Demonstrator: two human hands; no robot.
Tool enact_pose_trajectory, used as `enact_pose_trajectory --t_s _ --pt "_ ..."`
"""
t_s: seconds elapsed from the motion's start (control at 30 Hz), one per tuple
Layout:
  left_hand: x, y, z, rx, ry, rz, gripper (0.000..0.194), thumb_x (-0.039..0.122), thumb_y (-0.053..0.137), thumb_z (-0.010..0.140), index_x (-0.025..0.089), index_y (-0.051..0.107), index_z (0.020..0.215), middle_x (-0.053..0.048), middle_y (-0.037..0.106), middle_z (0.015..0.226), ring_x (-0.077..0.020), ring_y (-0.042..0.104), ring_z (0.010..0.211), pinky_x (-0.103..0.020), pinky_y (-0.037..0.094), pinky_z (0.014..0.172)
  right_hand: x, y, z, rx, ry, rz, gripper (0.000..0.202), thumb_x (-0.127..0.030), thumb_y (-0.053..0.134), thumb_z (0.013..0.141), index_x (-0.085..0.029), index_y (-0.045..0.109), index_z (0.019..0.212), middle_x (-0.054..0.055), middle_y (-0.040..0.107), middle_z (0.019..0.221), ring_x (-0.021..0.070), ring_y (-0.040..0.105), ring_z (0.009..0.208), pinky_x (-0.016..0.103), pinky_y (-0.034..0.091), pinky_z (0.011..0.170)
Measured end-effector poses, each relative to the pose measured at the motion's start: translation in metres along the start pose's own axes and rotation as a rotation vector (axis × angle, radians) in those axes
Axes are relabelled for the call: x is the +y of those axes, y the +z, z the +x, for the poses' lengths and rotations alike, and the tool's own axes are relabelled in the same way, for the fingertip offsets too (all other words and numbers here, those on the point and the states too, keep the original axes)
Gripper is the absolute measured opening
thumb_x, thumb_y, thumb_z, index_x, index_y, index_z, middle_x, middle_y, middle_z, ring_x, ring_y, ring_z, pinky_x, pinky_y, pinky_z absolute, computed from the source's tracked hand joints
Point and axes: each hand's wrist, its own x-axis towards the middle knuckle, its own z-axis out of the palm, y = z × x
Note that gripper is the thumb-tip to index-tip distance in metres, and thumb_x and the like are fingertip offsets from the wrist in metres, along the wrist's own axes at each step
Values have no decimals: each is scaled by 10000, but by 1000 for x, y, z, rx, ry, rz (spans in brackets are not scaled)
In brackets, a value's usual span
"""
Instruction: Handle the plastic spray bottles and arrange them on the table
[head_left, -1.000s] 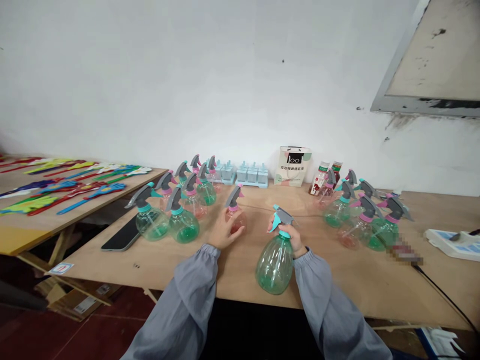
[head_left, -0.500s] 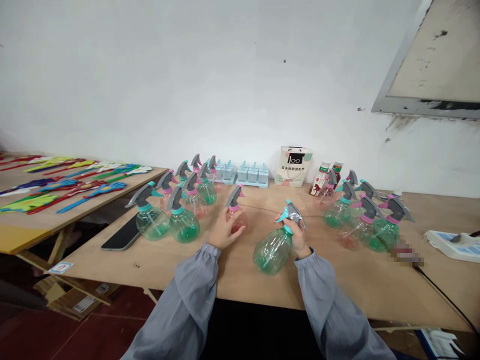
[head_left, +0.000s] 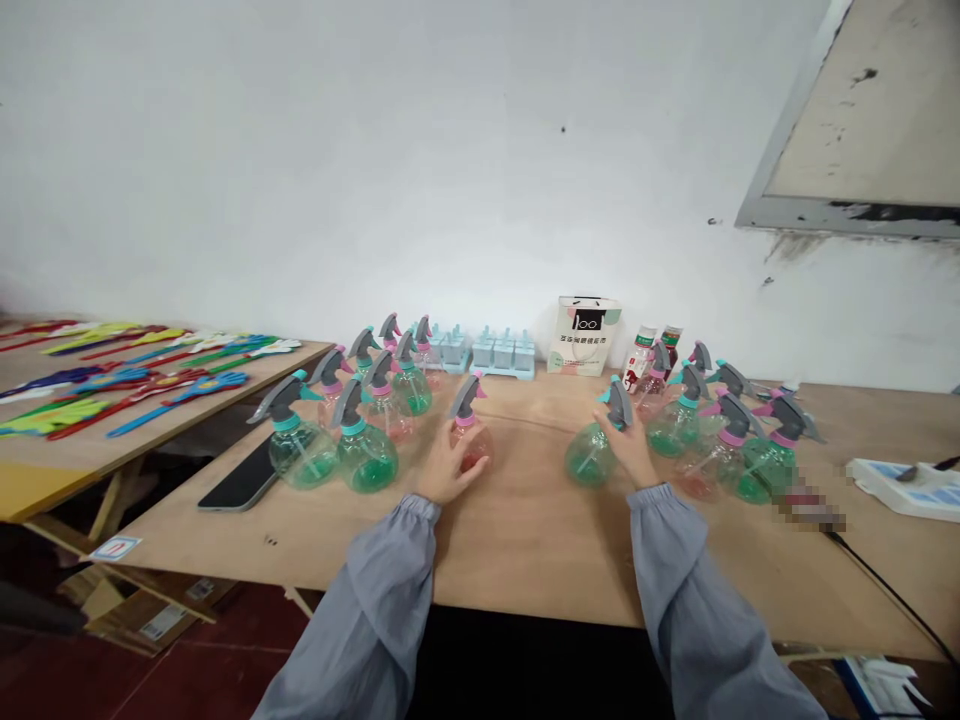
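Around the front and left of a clear pink spray bottle (head_left: 478, 446) curls my left hand (head_left: 448, 465), its thumb and fingers against the round body; this bottle stands upright with a pink-and-grey trigger head. My right hand (head_left: 631, 448) grips a clear green spray bottle (head_left: 589, 458) near its neck, just below the grey-and-turquoise head (head_left: 618, 402). That bottle is upright on the table, with green liquid or tint low in it. The hand hides part of its neck and right side.
Several more spray bottles (head_left: 367, 458) stand at the left beside a phone (head_left: 240, 475), and others (head_left: 709, 460) at the right. Pale blue moulds (head_left: 502, 352), a paper bag (head_left: 583, 338) and two drink bottles (head_left: 640, 358) line the wall. A cable (head_left: 885, 580) crosses the right side.
My right hand has carried the green spray bottle away from me and to the right, turning it from tilted to upright. My left hand stays at the pink bottle.
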Motion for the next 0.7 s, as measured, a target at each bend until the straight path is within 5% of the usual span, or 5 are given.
enact_pose_trajectory --t_s 0.37,0.7 --pt "0 1 0 13 6 3 539 410 584 900 256 498 1410 -145 355 1425 -304 472 1310 -463 435 1084 51 6 -50 -20 -87 -222 895 -573 722 720 -168 357 1429 204 483 1432 326 482 1318 540 363 1120" --pt "-3 4 -1 46 14 -11 543 425 602 889 279 506 1403 -132 370 1448 -296 508 1289 -469 448 1080 90 27 17 286 294 -526 910 -633 731 642 -91 463 1322 280 562 1341 411 512 1258 517 383 1043"
